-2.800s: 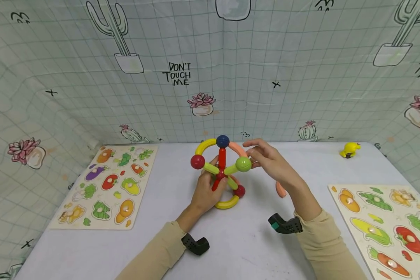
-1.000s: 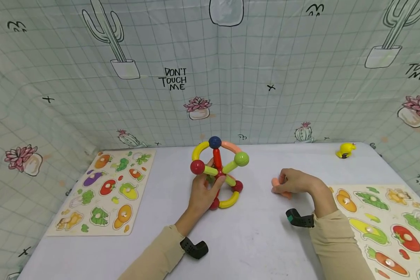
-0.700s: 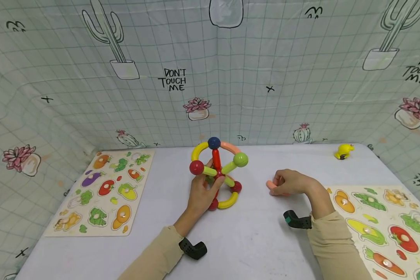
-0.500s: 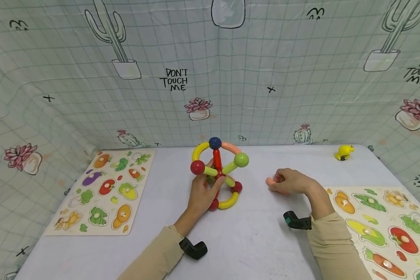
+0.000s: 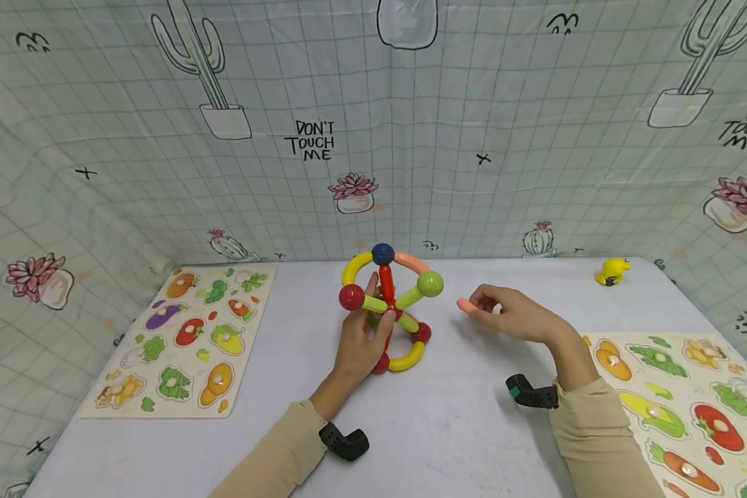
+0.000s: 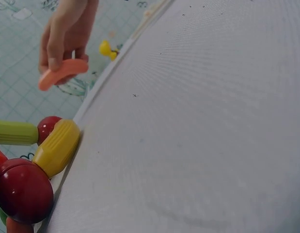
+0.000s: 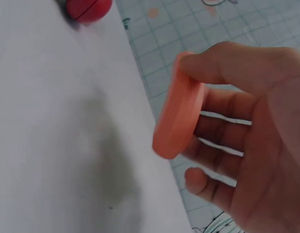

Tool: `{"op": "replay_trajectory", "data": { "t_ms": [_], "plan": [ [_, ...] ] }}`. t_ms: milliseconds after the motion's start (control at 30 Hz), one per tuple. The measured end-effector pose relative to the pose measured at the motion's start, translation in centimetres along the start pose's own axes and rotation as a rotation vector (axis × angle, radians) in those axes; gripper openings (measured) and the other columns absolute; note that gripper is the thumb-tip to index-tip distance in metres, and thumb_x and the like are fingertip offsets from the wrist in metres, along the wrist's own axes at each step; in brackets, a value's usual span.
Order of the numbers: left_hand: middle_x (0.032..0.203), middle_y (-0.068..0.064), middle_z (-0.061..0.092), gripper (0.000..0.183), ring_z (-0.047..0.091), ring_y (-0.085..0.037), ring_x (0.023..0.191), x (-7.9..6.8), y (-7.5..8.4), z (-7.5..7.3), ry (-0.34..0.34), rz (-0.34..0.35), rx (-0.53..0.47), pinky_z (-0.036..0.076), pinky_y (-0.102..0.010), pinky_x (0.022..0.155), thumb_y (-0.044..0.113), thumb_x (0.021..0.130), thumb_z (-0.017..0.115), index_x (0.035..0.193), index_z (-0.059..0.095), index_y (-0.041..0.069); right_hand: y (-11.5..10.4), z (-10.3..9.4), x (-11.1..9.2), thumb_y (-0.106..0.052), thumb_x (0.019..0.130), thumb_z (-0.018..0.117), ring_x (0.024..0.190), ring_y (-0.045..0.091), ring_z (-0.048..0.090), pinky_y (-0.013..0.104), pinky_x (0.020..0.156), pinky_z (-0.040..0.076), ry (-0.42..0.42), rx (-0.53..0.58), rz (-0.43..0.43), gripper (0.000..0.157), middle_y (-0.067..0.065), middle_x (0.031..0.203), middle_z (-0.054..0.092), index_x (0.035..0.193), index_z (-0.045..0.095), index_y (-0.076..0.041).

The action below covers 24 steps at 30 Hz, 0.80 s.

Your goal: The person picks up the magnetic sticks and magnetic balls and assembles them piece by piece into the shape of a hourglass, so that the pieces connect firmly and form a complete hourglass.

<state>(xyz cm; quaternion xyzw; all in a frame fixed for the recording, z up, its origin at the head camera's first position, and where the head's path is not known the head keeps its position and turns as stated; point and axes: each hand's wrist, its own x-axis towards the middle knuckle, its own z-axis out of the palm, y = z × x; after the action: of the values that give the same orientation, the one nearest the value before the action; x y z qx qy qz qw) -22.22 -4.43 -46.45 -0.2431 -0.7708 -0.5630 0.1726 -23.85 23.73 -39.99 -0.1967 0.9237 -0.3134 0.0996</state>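
Note:
My left hand (image 5: 357, 346) grips the middle of a wheel-shaped model of magnetic sticks and balls, thumb near its red hub. A blue ball (image 5: 382, 254) tops the wheel, a green ball (image 5: 430, 283) sits upper right, a red ball (image 5: 351, 297) on the left. Yellow and orange curved sticks link some balls; the left wrist view has a yellow curved stick (image 6: 57, 148) beside a red ball (image 6: 23, 191) up close. To the right of the model, my right hand (image 5: 519, 315) pinches a loose orange curved stick (image 7: 178, 116) between thumb and fingers, above the table.
A wooden vegetable puzzle board (image 5: 183, 342) lies at the left, and another puzzle board (image 5: 681, 394) at the right, beneath and beyond the right forearm. A small yellow toy (image 5: 613, 271) stands at the back right. A patterned cloth (image 5: 448, 138) hangs behind the table.
My right hand left the green ball, took the orange curved stick from the table, then raised it and moved left toward the model. My left hand keeps its hold, the model slightly turned.

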Motion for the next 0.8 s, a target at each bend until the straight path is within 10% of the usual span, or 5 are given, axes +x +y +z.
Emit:
{"op": "replay_trajectory", "data": {
  "t_ms": [500,800],
  "plan": [
    [0.122,-0.013,0.063,0.069,0.057,-0.026,0.113,0.0,0.9,0.0,-0.022,-0.095,0.007,0.045,-0.046,0.099,0.013,0.089,0.064,0.148,0.029,0.009,-2.9,-1.8,-0.8,-0.029,0.092,0.061,0.096,0.001,0.053,0.017,0.082,0.042,0.391,0.07,-0.127,0.028,-0.005,0.111,0.065,0.118,0.061,-0.02],
    [0.121,-0.013,0.063,0.067,0.058,-0.026,0.112,-0.1,0.4,0.2,-0.024,-0.109,0.0,0.047,-0.045,0.097,0.012,0.087,0.067,0.146,0.034,0.009,-7.2,-2.6,-2.4,0.005,0.085,0.063,0.091,0.002,0.056,0.012,0.08,0.045,0.553,0.131,-0.396,0.028,0.01,0.104,0.064,0.112,0.062,0.003]
  ]
}}
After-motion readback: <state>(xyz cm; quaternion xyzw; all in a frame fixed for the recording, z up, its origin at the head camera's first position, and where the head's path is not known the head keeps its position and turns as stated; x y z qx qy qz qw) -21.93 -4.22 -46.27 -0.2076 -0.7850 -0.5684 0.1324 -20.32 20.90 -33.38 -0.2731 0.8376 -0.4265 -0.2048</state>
